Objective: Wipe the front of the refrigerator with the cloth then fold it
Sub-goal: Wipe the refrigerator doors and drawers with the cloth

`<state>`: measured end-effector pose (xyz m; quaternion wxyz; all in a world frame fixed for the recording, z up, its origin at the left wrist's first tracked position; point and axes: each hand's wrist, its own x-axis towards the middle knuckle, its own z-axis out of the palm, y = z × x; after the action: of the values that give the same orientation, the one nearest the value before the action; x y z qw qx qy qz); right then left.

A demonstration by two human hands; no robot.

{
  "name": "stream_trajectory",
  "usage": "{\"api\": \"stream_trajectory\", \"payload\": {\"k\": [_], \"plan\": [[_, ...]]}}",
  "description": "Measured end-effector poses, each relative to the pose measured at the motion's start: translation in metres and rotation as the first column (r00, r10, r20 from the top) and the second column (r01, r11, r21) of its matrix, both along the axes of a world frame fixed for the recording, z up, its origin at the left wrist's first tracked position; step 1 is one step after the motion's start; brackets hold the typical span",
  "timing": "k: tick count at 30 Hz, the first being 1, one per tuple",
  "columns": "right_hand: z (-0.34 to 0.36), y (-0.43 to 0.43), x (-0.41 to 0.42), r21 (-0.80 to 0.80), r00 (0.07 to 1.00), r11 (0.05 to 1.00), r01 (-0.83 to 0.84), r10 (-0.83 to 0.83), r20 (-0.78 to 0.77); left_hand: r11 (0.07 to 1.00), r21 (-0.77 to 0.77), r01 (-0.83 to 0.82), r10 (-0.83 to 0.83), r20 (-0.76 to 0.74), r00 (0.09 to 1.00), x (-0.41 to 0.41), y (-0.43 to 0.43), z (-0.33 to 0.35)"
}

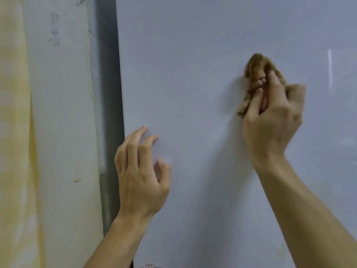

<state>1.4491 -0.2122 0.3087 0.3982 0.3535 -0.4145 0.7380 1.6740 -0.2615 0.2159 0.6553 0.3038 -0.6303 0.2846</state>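
Note:
The pale refrigerator front (202, 55) fills most of the view. My right hand (270, 120) grips a bunched brown-tan cloth (257, 64) and holds it against the door at the upper right; part of the cloth is hidden behind my fingers. My left hand (141, 171) is near the door's left edge, lower down, its fingers bent with the fingertips touching the surface and nothing held.
A dark gap (108, 93) runs down the refrigerator's left side. Beyond it stands a white, stained wall or panel (61, 113), with a pale yellow fabric (13, 132) at the far left. A small label (149, 265) shows at the bottom edge.

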Motion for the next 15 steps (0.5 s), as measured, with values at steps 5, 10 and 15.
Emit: {"api": "stream_trajectory", "payload": {"k": [5, 10, 15], "plan": [[-0.013, -0.017, 0.062, 0.065, 0.961, 0.996, 0.062, -0.042, -0.275, 0.997, -0.021, 0.070, -0.070, -0.010, 0.997, 0.004, 0.001, -0.002], [-0.047, -0.014, 0.069, 0.139, 0.733, 0.985, 0.103, 0.019, -0.680, 0.987, -0.040, 0.156, -0.157, -0.037, 0.987, -0.003, -0.001, 0.005], [0.015, 0.002, 0.010, 0.089, 0.931, 0.992, 0.092, -0.054, -0.361, 0.993, 0.010, 0.114, -0.114, -0.024, 0.993, -0.012, -0.002, 0.029]]}}
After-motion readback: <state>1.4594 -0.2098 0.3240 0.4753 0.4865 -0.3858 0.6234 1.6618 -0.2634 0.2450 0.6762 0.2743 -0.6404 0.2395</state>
